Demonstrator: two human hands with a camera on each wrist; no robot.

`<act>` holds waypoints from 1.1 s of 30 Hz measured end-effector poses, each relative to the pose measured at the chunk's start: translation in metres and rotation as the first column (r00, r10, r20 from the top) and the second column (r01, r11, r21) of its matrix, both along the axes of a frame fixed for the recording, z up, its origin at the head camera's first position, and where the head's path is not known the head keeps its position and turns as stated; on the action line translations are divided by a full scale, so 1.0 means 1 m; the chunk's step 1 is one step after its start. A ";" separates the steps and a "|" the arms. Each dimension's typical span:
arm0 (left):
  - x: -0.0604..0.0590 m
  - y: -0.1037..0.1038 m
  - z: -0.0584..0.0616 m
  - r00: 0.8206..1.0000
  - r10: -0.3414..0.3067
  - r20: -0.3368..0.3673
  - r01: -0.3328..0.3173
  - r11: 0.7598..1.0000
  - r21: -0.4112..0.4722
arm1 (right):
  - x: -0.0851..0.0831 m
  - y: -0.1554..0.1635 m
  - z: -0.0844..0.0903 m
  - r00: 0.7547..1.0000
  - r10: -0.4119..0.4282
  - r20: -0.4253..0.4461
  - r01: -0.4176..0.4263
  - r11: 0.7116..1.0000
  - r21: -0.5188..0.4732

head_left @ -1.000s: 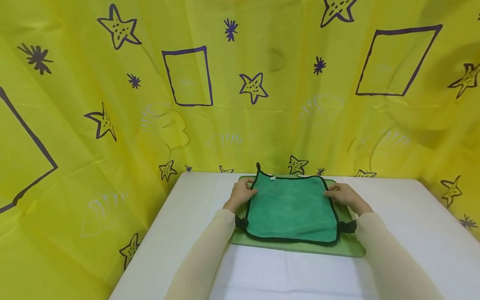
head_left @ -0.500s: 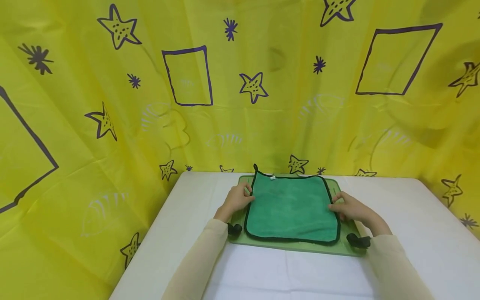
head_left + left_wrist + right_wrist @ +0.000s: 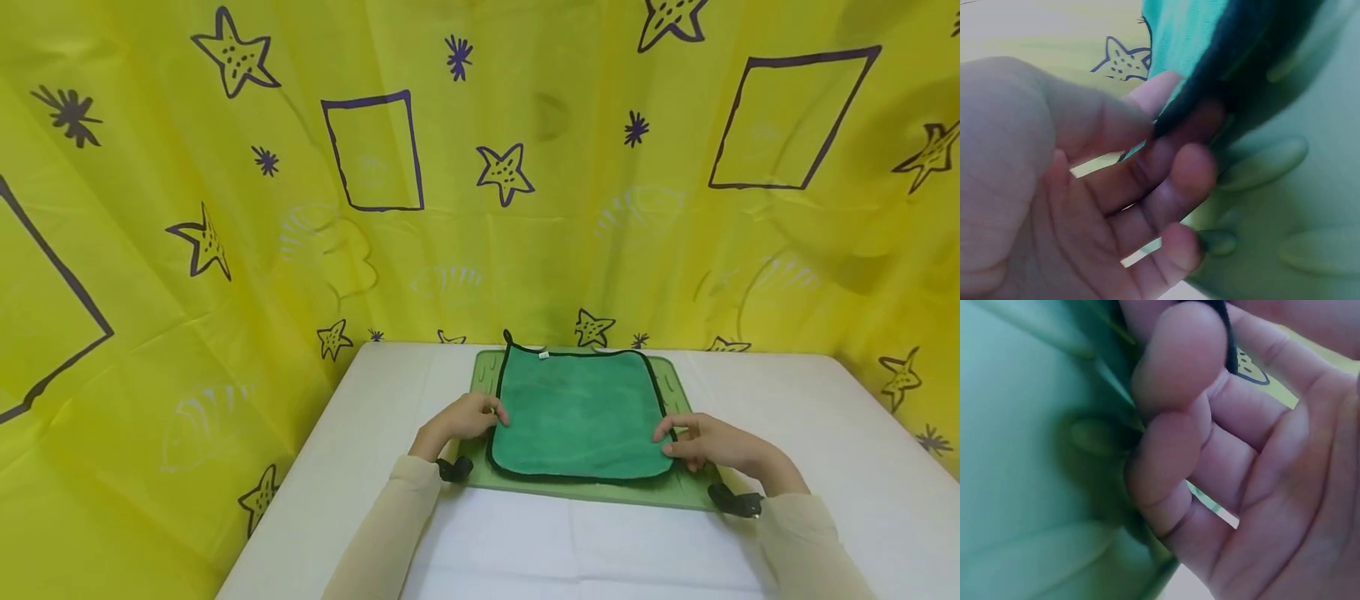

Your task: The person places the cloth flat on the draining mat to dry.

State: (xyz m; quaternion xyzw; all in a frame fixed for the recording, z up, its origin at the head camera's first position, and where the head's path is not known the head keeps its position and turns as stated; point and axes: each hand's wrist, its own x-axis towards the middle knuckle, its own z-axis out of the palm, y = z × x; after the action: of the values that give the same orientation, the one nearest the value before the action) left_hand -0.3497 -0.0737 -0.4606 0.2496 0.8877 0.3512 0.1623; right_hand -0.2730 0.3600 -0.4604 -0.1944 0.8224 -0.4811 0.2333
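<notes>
Both hands grip the green towel (image 3: pixel 579 414) at its side edges: the left hand (image 3: pixel 467 417) pinches the left black-trimmed edge, the right hand (image 3: pixel 708 442) pinches the right edge near the front corner. From the head view, the yellow backdrop (image 3: pixel 225 208) with drawn stars and rectangles fills most of the picture, wrapping around the white table (image 3: pixel 360 467). On the table lies a pale green mat (image 3: pixel 678 487), and the towel lies flat on top of it, leaving the mat's border bare at the sides and front. A small white tag (image 3: pixel 545 355) sits at the towel's far edge, beside a little black loop (image 3: pixel 509 337) at the far-left corner.

Only the left wrist view shows the thumb and fingers (image 3: pixel 1172 175) closed over the dark trim (image 3: pixel 1229 69), with raised ridges (image 3: pixel 1263 165) in the mat just beside them. Only the right wrist view shows curled fingers (image 3: pixel 1172 369) pinching the black trim (image 3: pixel 1230 337) against the thumb, above the ridged mat.
</notes>
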 end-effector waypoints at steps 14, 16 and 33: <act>0.001 -0.012 0.004 0.991 -0.136 -0.013 0.136 0.991 -0.014 | 0.000 0.009 0.000 0.999 0.025 -0.037 -0.026 0.999 -0.023; 0.001 -0.014 0.004 0.991 -0.137 -0.005 0.137 0.991 0.003 | 0.001 0.008 -0.001 0.998 0.030 -0.058 -0.032 0.999 -0.027; -0.001 -0.024 0.006 0.985 -0.161 0.057 0.159 0.986 0.051 | 0.002 0.012 0.003 1.000 0.021 -0.015 -0.021 1.000 -0.002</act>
State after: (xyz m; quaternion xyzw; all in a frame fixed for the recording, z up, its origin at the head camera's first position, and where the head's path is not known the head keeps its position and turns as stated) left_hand -0.3507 -0.0978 -0.4551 0.3129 0.8511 0.3647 0.2112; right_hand -0.2710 0.3724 -0.4575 -0.2069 0.8215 -0.4781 0.2318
